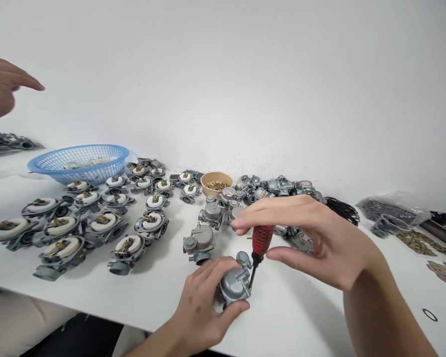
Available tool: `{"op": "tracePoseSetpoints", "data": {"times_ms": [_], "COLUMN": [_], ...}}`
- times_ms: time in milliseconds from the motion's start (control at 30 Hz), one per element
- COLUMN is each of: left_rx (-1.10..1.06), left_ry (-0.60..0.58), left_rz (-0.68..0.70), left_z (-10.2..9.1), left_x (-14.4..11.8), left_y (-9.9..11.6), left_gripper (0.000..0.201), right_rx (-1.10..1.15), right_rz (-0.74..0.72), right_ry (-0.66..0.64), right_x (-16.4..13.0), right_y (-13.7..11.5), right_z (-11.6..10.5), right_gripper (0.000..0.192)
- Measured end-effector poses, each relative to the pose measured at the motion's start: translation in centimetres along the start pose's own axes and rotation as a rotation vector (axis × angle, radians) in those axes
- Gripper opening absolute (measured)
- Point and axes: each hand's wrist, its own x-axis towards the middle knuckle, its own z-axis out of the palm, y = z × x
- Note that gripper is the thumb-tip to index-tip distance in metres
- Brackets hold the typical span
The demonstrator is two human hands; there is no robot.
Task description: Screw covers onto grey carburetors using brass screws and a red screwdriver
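My left hand (202,310) grips a grey metal carburetor (235,281) on the white table (301,307), near its front edge. My right hand (312,238) holds a red-handled screwdriver (260,244) upright between thumb and fingers, its tip down at the carburetor's right side. Two more closed carburetors (198,241) stand just behind.
Rows of open carburetors with white floats (104,223) fill the left of the table. A blue basket (81,162) stands behind them, a tan bowl of brass screws (216,183) at centre back. A heap of carburetors (278,187), black rings (344,209) and bagged parts (390,208) lie right. Another person's hand (2,89) hovers top left.
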Motion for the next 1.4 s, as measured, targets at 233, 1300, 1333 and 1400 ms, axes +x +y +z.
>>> {"op": "tracePoseSetpoints", "data": {"times_ms": [233, 1300, 1333, 1400], "left_rx": [0.015, 0.058, 0.057, 0.035], "left_ry": [-0.007, 0.024, 0.025, 0.014], "left_rz": [-0.002, 0.008, 0.007, 0.01], "left_z": [0.0, 0.1, 0.1, 0.1], "left_x": [0.0, -0.2, -0.2, -0.2], "left_y": [0.0, -0.1, -0.1, -0.1], "left_gripper": [0.049, 0.051, 0.051, 0.049], "right_rx": [-0.044, -0.072, -0.112, -0.108], "right_rz": [-0.062, -0.079, -0.07, -0.045], "right_ry": [0.097, 0.157, 0.162, 0.115], "right_x": [-0.1, -0.2, -0.1, -0.1], "right_y": [0.3, 0.4, 0.3, -0.1], "right_z": [0.1, 0.2, 0.3, 0.3], "right_gripper": [0.037, 0.025, 0.025, 0.025]}}
